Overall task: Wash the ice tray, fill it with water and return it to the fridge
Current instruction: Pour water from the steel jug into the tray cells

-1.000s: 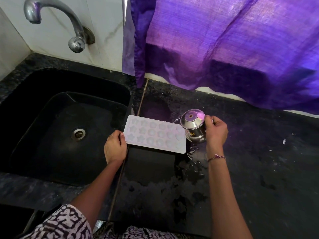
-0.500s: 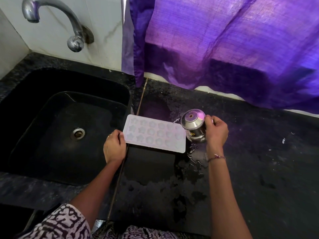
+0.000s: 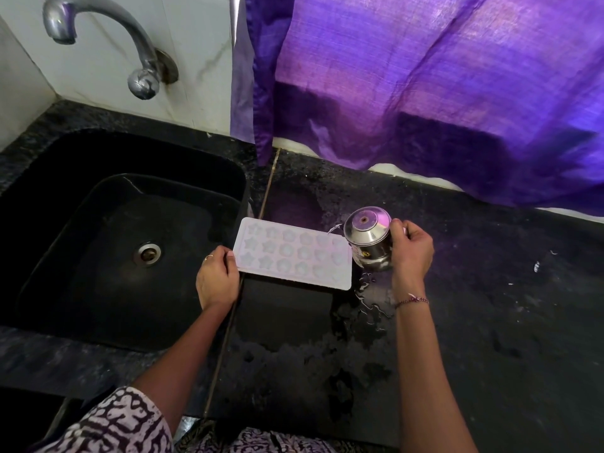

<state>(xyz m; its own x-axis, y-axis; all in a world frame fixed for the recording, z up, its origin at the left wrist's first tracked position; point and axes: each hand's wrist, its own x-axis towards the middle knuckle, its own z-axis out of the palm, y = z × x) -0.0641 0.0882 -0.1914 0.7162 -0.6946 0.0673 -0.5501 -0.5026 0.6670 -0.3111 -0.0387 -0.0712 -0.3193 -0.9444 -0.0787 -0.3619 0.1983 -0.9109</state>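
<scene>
A pale ice tray (image 3: 294, 255) with star-shaped moulds lies flat on the black counter (image 3: 474, 322), just right of the sink. My left hand (image 3: 215, 276) holds its left edge, fingers curled over the rim. My right hand (image 3: 410, 253) grips a small steel pot (image 3: 369, 238), tipped over with its base toward me, at the tray's right end. A thin stream of water runs from the pot onto the tray's far right corner.
A black sink (image 3: 124, 243) with a round drain (image 3: 148, 253) fills the left side, under a chrome tap (image 3: 130, 50). Purple curtain (image 3: 425, 86) hangs along the back. Spilled water (image 3: 372, 299) pools on the counter near the tray's right end.
Both hands, the tray and the tipped pot hold nearly the same place; only the view shifts slightly.
</scene>
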